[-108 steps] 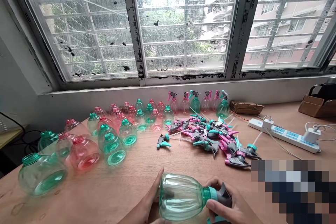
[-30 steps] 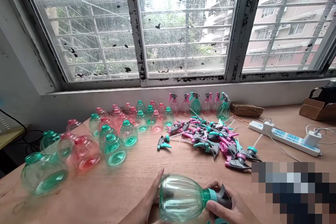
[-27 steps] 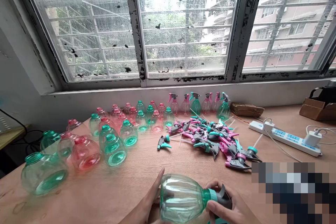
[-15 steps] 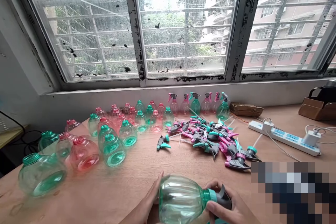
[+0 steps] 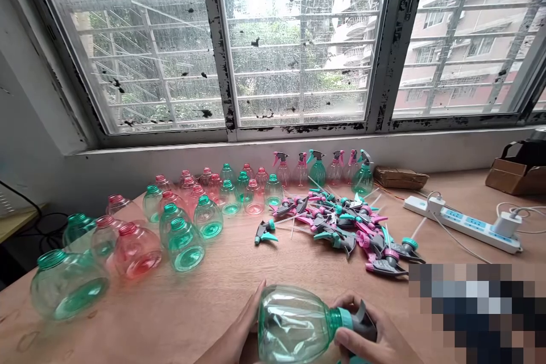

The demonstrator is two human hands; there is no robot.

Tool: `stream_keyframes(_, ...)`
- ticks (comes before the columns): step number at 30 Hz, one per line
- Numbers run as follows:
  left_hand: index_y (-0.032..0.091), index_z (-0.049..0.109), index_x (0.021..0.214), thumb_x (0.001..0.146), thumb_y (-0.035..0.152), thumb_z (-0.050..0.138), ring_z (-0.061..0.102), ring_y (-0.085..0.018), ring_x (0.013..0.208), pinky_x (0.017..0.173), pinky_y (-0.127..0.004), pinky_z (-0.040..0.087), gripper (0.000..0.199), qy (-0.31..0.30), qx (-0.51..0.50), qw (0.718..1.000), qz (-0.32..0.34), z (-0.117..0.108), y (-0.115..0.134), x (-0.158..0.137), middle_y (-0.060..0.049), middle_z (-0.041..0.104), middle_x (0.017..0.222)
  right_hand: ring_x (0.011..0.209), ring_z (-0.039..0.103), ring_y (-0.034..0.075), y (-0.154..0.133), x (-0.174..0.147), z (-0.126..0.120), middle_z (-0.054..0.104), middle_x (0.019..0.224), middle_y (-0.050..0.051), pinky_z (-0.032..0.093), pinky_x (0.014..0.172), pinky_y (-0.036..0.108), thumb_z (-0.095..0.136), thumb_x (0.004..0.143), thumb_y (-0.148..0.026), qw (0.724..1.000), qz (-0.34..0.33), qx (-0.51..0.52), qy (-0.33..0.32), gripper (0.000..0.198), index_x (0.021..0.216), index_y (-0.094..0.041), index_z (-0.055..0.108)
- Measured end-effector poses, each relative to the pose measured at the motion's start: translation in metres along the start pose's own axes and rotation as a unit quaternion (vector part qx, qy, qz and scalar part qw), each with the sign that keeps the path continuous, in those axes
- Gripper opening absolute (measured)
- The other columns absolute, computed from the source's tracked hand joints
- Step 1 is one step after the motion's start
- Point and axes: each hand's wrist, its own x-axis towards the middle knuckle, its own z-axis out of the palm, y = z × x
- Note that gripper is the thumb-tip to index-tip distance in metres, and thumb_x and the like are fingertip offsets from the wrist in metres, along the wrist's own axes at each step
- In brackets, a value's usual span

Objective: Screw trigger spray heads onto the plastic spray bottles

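A clear green spray bottle [image 5: 294,324] lies on its side between my hands at the bottom of the view, its neck pointing right. On that neck sits a grey spray head with a teal collar [image 5: 344,318]. My right hand [image 5: 371,335] is closed around the collar and head, thumb in front and fingers behind. My left hand [image 5: 245,327] supports the bottle's base end from the left; most of its fingers are hidden behind and below the bottle. Beyond my hands is a heap of loose pink, teal and grey spray heads [image 5: 341,219], with one teal spray head [image 5: 265,232] apart from it.
Several open green and red bottles [image 5: 186,244] stand on the left of the wooden table. Assembled spray bottles [image 5: 317,170] line the window wall. A brown package [image 5: 401,178], a power strip [image 5: 464,223] with cables and a cardboard box [image 5: 512,173] are on the right.
Almost nothing differs. The bottle and both hands stay in the same place and hold; only the reflections on the bottle's side have shifted.
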Motion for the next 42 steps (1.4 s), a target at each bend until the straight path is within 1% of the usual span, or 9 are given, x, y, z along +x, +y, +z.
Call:
stream_keyframes(5, 0.037, -0.006, 0.158, 0.091, 0.043, 0.068, 0.043, -0.032, 0.143, 0.121, -0.046, 0.028, 0.101, 0.000, -0.044, 0.999, 0.010, 0.004, 0.012, 0.002, -0.007, 0.036, 0.162, 0.056, 0.063, 0.016, -0.001, 0.000, -0.001, 0.067, 0.062, -0.001, 0.044, 0.056, 0.026, 0.080, 0.075, -0.055, 1.000, 0.001, 0.002, -0.003, 0.049, 0.095, -0.015, 0.062)
stream_keyframes(8, 0.036, -0.008, 0.158, 0.092, 0.040, 0.067, 0.050, -0.031, 0.138, 0.119, -0.048, 0.031, 0.100, -0.002, -0.060, 0.998, 0.013, 0.006, 0.013, 0.004, -0.009, 0.053, 0.149, 0.056, 0.063, 0.015, 0.000, 0.000, -0.002, 0.067, 0.061, -0.001, 0.043, 0.055, 0.025, 0.080, 0.075, -0.055, 1.000, 0.002, 0.001, -0.009, 0.049, 0.094, -0.015, 0.062)
stream_keyframes(10, 0.036, -0.010, 0.158, 0.091, 0.042, 0.069, 0.049, -0.032, 0.139, 0.120, -0.050, 0.029, 0.103, -0.005, -0.063, 0.998, 0.021, 0.006, 0.010, 0.004, -0.009, 0.050, 0.152, 0.056, 0.063, 0.015, 0.000, 0.000, -0.002, 0.067, 0.061, -0.001, 0.043, 0.055, 0.024, 0.080, 0.075, -0.055, 1.000, 0.002, 0.005, -0.011, 0.048, 0.094, -0.015, 0.062)
stream_keyframes(17, 0.034, 0.007, 0.160, 0.088, 0.056, 0.066, 0.017, -0.037, 0.154, 0.123, -0.053, 0.017, 0.095, -0.021, -0.039, 0.999, 0.031, -0.001, 0.000, 0.003, -0.002, 0.011, 0.170, 0.053, 0.060, 0.012, 0.003, 0.000, -0.001, 0.065, 0.061, -0.002, 0.040, 0.052, 0.022, 0.082, 0.074, -0.055, 1.000, 0.013, 0.019, -0.009, 0.050, 0.094, -0.015, 0.061)
stream_keyframes(21, 0.036, -0.002, 0.159, 0.087, 0.054, 0.067, 0.028, -0.037, 0.150, 0.123, -0.052, 0.021, 0.101, -0.020, -0.021, 1.000, 0.000, -0.003, 0.007, 0.003, -0.002, 0.016, 0.170, 0.054, 0.062, 0.014, 0.001, 0.000, -0.001, 0.067, 0.061, -0.001, 0.042, 0.054, 0.023, 0.082, 0.074, -0.055, 1.000, 0.010, 0.016, -0.002, 0.048, 0.093, -0.015, 0.062)
stream_keyframes(27, 0.032, -0.015, 0.157, 0.090, 0.053, 0.066, 0.043, -0.033, 0.144, 0.123, -0.049, 0.022, 0.107, -0.029, -0.035, 0.999, 0.016, 0.002, 0.015, 0.004, -0.009, 0.047, 0.155, 0.053, 0.060, 0.013, 0.002, 0.000, -0.001, 0.066, 0.061, -0.001, 0.040, 0.052, 0.022, 0.082, 0.073, -0.055, 1.000, 0.012, 0.012, -0.007, 0.050, 0.094, -0.015, 0.062)
stream_keyframes(31, 0.034, -0.006, 0.159, 0.088, 0.060, 0.063, 0.031, -0.036, 0.149, 0.122, -0.052, 0.021, 0.102, -0.021, -0.056, 0.997, 0.047, 0.003, 0.006, 0.004, -0.008, 0.025, 0.167, 0.053, 0.060, 0.012, 0.004, 0.001, -0.001, 0.063, 0.063, -0.002, 0.040, 0.051, 0.021, 0.083, 0.071, -0.055, 1.000, 0.010, 0.014, 0.002, 0.051, 0.094, -0.015, 0.063)
stream_keyframes(34, 0.039, 0.009, 0.159, 0.089, 0.051, 0.067, 0.017, -0.036, 0.154, 0.122, -0.051, 0.025, 0.091, -0.006, -0.048, 0.997, 0.055, 0.001, -0.001, 0.005, -0.001, 0.013, 0.170, 0.052, 0.059, 0.012, 0.002, 0.000, -0.001, 0.063, 0.063, -0.003, 0.041, 0.051, 0.021, 0.083, 0.071, -0.056, 1.000, 0.008, 0.015, 0.007, 0.050, 0.093, -0.016, 0.063)
stream_keyframes(42, 0.044, -0.003, 0.157, 0.094, 0.034, 0.067, 0.043, -0.031, 0.144, 0.122, -0.052, 0.023, 0.094, -0.012, -0.038, 0.998, 0.044, 0.002, 0.009, 0.005, -0.004, 0.033, 0.165, 0.052, 0.061, 0.012, -0.002, 0.000, 0.000, 0.066, 0.060, -0.002, 0.042, 0.053, 0.021, 0.081, 0.073, -0.058, 1.000, 0.012, 0.013, -0.002, 0.050, 0.092, -0.016, 0.061)
